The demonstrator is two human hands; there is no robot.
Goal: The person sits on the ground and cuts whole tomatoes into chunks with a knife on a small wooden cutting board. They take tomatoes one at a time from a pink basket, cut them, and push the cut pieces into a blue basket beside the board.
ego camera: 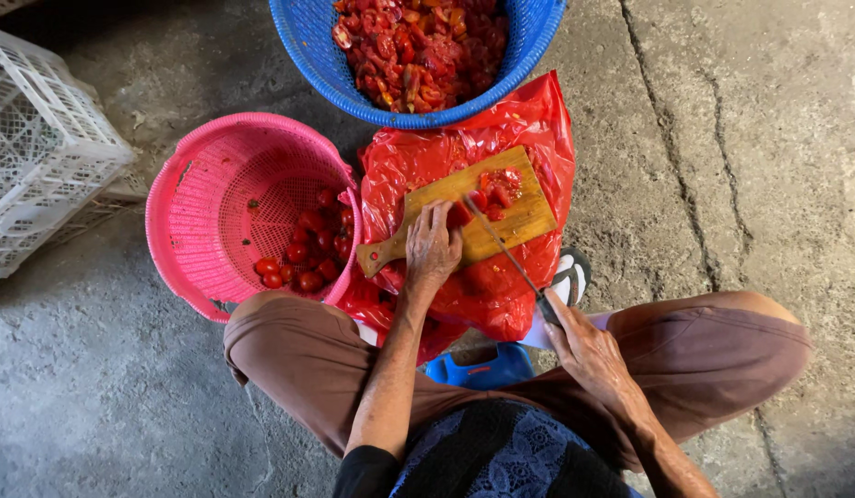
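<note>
Left hand (433, 247) pinning glossy tomato (459, 214) on wooden board (501, 226), right hand (582, 349) gripping slim knife (506, 251)

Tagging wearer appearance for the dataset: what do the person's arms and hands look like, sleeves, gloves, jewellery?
Both hands are bare: no gloves, rings or watch visible on the left hand or right hand. Forearms are uncovered. A black sleeve ends near the left elbow; the right arm's sleeve is out of frame.

A rough food-preparation area is suggested: work is done on a cracked concrete floor (704, 138), with plastic baskets (215, 184) and a white crate (40, 148) set on it.
</note>
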